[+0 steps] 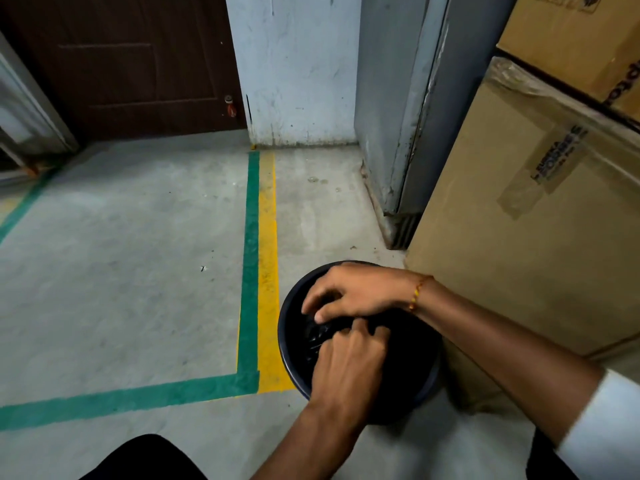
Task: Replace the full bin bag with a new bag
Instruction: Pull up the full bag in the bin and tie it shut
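Observation:
A round dark bin (289, 344) stands on the concrete floor beside a cardboard box. A black bin bag (313, 336) lies crumpled inside its mouth. My left hand (349, 365) reaches in from below, fingers curled on the gathered bag plastic. My right hand (353, 292) comes over the bin from the right, a thread band at the wrist, and its fingertips pinch the same bunched plastic. Both hands meet at the middle of the bin opening. Most of the bag is hidden under them.
Large taped cardboard boxes (519, 220) stand stacked right next to the bin. A grey metal cabinet (391, 116) and a white pillar (298, 71) lie behind. Green and yellow floor lines (259, 254) run left of the bin. A dark door (131, 64) is at far left.

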The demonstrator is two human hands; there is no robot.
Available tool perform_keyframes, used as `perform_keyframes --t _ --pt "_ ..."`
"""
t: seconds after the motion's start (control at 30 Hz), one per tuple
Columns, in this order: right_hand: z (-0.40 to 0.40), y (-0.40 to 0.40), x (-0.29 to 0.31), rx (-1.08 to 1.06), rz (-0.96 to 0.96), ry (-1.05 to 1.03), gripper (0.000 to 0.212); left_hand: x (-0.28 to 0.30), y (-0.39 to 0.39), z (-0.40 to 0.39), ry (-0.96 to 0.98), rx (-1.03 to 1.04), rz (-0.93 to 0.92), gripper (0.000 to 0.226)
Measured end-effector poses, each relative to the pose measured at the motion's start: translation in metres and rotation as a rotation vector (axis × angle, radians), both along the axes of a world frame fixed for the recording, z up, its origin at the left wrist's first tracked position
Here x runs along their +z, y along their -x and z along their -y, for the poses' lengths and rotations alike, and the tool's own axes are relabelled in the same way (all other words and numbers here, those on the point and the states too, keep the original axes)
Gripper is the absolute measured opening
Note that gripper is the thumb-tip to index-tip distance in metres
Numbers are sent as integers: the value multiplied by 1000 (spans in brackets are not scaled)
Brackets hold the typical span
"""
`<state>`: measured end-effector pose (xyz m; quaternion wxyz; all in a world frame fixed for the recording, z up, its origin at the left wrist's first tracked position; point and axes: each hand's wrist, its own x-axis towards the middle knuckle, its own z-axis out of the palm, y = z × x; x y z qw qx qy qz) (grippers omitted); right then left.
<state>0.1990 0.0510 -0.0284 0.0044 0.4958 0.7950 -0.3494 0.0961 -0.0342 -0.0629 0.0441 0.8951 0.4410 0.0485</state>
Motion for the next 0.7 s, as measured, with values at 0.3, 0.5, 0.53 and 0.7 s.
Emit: perform_keyframes --t 0.3,0.5,0.53,0.7 --pt "-14 38 0 268 537 82 31 -17 -1 -3 -26 -47 77 22" --pt "-29 -7 9 155 320 -24 10 -22 10 -15 -26 -83 199 27" --pt "-30 -19 11 78 211 -28 12 -23 14 -19 -9 -62 255 25" --pt "-10 -68 2 -381 -322 70 7 -32 22 -33 107 41 730 23"
